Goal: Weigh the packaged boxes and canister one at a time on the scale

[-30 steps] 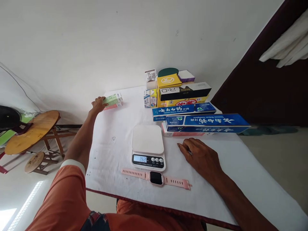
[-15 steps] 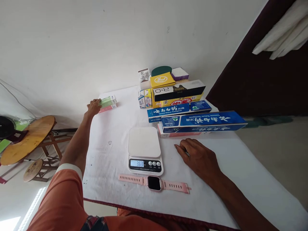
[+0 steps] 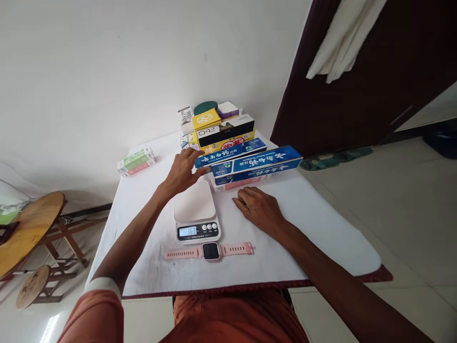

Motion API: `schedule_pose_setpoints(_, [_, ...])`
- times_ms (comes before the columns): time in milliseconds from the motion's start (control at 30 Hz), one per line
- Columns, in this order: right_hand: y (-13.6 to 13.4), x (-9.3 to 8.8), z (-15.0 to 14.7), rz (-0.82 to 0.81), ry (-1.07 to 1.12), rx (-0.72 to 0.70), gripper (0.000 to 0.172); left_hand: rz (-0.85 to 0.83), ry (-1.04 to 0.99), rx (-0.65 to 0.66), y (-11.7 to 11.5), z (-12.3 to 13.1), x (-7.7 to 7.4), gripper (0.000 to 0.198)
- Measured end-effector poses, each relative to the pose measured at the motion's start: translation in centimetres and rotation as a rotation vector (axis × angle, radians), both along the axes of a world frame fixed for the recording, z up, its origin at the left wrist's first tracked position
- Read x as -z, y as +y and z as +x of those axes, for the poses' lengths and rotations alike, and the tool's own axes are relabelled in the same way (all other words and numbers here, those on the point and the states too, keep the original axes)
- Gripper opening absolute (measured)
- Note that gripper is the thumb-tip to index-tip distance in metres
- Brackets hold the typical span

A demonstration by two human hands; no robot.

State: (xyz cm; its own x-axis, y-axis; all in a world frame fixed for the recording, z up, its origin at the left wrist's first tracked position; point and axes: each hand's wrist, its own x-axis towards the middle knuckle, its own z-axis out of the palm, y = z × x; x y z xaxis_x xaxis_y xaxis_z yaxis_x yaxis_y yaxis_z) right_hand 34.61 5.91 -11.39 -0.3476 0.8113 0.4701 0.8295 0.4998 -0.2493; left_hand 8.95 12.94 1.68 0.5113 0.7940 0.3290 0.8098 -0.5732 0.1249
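My left hand (image 3: 183, 170) hovers over the far end of the white kitchen scale (image 3: 196, 212), fingers apart, their tips at the left end of a long blue toothpaste box (image 3: 231, 152). It holds nothing. My right hand (image 3: 257, 207) lies palm down on the white tablecloth (image 3: 314, 224), fingers loosely curled, just in front of another blue toothpaste box (image 3: 255, 163) stacked on a pink one. The scale's display reads 36.3 with nothing on its platform. A pink smartwatch (image 3: 210, 250) lies flat in front of the scale.
A green and pink pair of small boxes (image 3: 136, 161) sits at the table's far left. A pile of yellow, black and white boxes (image 3: 217, 127) stands against the wall. A round wooden table (image 3: 24, 228) and stool (image 3: 32, 286) are on the left, a dark door (image 3: 357, 81) on the right.
My left hand let go of the green and pink boxes at the far left and swung right to the blue toothpaste boxes. The view turned right. My right hand stayed on the cloth.
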Motion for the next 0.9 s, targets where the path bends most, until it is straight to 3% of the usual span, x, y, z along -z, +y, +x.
schedule_pose_setpoints(100, [-0.1, -0.5, -0.2, -0.011, -0.025, 0.01, 0.027, -0.045, 0.101, -0.044, -0.2, 2.9, -0.1, 0.051])
schedule_pose_setpoints(233, [-0.2, -1.2, -0.4, -0.049, -0.053, 0.026, 0.027, 0.068, 0.114, 0.0, -0.4, 5.0, -0.1, 0.053])
schedule_pose_setpoints(333, [-0.2, -1.5, -0.6, -0.089, -0.061, 0.049, 0.026, -0.001, 0.228, 0.056, -0.6, 6.8, 0.3, 0.057])
schedule_pose_setpoints(500, [-0.2, -1.8, -0.6, -0.131, -0.08, 0.051, 0.025, -0.013, 0.299, 0.015, 0.0, 9.8, 1.2, 0.061])
schedule_pose_setpoints(733, [-0.4, -2.3, -0.6, -0.158, -0.073, 0.054, 0.024, 0.033, 0.281, 0.112, 0.2, 11.5, 2.1, 0.058])
schedule_pose_setpoints(900, [-0.5, -2.7, -0.6, -0.201, -0.064, 0.049, 0.022, 0.006, 0.229, 0.093, -0.3, 11.9, 2.4, 0.056])
